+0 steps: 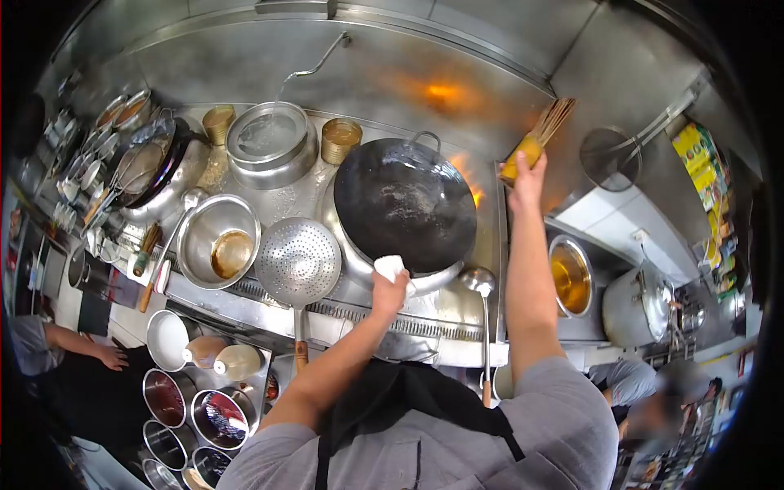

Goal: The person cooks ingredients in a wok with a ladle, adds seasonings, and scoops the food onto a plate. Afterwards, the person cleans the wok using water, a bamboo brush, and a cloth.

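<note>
A black wok sits on the burner in the middle, tilted, with a wet-looking patch inside and flames beside its right edge. My left hand is closed on a folded white cloth against the wok's near rim. Up to the right, apart from the wok, my right hand grips a bamboo wok brush by its yellow-wrapped part, bristles pointing up. A ladle lies on the stove below the wok, its handle toward me. Left of the wok rests a large perforated strainer.
Water runs from a spout into a sieve-topped pot. A steel bowl stands at left, a pot of yellow liquid at right. Sauce containers are at lower left. One person's hand shows at left; another person is at right.
</note>
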`<state>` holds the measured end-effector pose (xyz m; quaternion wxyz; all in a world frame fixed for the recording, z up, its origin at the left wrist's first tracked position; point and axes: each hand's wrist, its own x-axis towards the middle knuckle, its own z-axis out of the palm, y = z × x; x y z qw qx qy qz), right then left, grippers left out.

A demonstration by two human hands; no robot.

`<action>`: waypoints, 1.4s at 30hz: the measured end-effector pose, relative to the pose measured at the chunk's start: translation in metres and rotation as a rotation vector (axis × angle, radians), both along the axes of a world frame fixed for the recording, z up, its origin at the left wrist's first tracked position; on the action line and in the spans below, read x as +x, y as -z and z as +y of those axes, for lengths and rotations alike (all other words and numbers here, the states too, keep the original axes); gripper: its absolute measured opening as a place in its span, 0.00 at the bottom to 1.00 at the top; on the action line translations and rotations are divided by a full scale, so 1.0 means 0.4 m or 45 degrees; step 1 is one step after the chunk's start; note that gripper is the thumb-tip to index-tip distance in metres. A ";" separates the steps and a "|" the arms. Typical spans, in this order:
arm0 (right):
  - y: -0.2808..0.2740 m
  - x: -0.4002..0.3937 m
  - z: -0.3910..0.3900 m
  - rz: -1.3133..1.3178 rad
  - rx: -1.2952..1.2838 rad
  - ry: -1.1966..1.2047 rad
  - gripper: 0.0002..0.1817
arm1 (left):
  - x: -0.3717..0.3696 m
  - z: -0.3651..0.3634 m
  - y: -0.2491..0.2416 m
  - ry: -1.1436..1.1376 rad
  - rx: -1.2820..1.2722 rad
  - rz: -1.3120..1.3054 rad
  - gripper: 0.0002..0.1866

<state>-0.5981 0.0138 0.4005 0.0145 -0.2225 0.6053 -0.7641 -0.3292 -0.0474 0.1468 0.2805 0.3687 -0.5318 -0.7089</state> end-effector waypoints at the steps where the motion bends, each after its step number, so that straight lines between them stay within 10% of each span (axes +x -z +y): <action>1: 0.070 -0.055 -0.052 0.094 0.020 0.038 0.36 | -0.028 0.018 0.069 -0.151 -0.086 -0.026 0.14; 3: 0.290 -0.176 -0.149 0.260 0.255 0.340 0.37 | -0.001 0.001 -0.022 0.037 0.280 -0.038 0.15; 6: 0.380 -0.112 -0.207 -0.783 0.731 -0.069 0.40 | -0.003 -0.019 -0.030 0.107 0.537 0.167 0.12; 10: 0.741 -0.068 -0.389 -0.087 0.429 0.489 0.35 | 0.002 -0.024 -0.007 0.126 0.411 0.175 0.04; 13: 0.802 0.112 -0.394 0.259 1.267 -0.009 0.33 | 0.010 -0.038 -0.040 0.202 0.467 0.210 0.05; 15: 0.746 0.188 -0.327 0.544 1.162 -0.440 0.35 | 0.003 -0.035 -0.029 0.157 0.445 0.194 0.06; 17: 0.471 0.174 -0.191 0.530 1.806 -0.842 0.36 | 0.002 -0.015 -0.026 0.084 0.422 0.149 0.19; 20: 0.337 -0.164 -0.095 0.477 2.450 -0.130 0.30 | 0.002 -0.025 -0.023 0.150 0.401 0.162 0.20; 23: 0.190 -0.257 -0.048 0.261 2.060 0.435 0.32 | -0.001 -0.014 0.001 0.087 0.344 0.193 0.13; 27: 0.331 -0.190 -0.109 0.165 1.544 0.640 0.35 | 0.005 -0.037 -0.049 0.123 0.280 0.028 0.12; 32: 0.610 0.196 -0.316 0.212 1.576 -0.353 0.30 | 0.005 -0.051 0.001 0.305 0.261 0.076 0.09; 34: 0.535 0.269 -0.277 0.089 1.278 -0.811 0.31 | 0.005 -0.034 -0.029 0.222 0.207 0.064 0.09; 37: 0.385 0.165 -0.082 0.304 1.776 -1.124 0.30 | -0.008 -0.012 -0.001 0.121 0.253 0.127 0.13; 38: 0.429 0.014 -0.002 0.894 1.971 -0.977 0.28 | -0.006 -0.009 -0.001 0.129 0.255 0.120 0.13; 40: 0.288 -0.195 0.030 0.735 2.615 -0.358 0.30 | -0.010 -0.011 -0.005 0.106 0.188 0.056 0.13; 42: 0.199 -0.285 -0.020 0.427 2.266 0.374 0.32 | -0.007 -0.031 -0.028 0.155 0.189 0.035 0.13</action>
